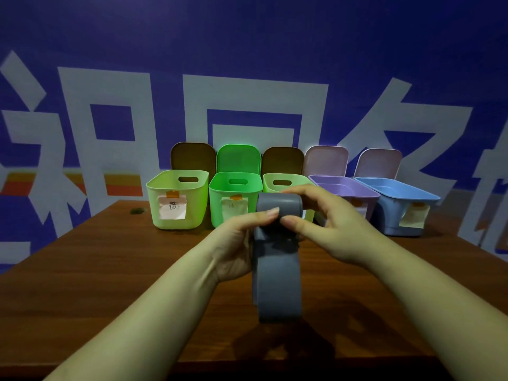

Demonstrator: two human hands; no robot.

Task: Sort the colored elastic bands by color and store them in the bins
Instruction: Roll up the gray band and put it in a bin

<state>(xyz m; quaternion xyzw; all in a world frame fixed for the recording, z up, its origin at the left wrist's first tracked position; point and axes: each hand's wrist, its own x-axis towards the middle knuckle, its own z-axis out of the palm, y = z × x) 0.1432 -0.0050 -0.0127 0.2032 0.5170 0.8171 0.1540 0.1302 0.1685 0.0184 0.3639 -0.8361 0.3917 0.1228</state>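
Observation:
A wide grey elastic band [277, 276] hangs folded in mid-air above the brown table [110, 270]. My left hand [239, 243] grips its left side, thumb on the fold near the top. My right hand [327, 215] holds the top loop, fingers curled over it and thumb pressing the front. Behind stand five open bins with paper labels: a pale green bin [177, 199], a bright green bin [233, 193], another pale green bin [286, 182] partly hidden by my hands, a purple bin [343, 188] and a blue bin [398, 193].
Lids lean upright behind the bins against a blue wall: a brown lid [192, 158], a green lid [238, 159], a second brown lid [282, 160] and two pink lids [325, 160]. A small dark scrap [137, 211] lies on the table's far left.

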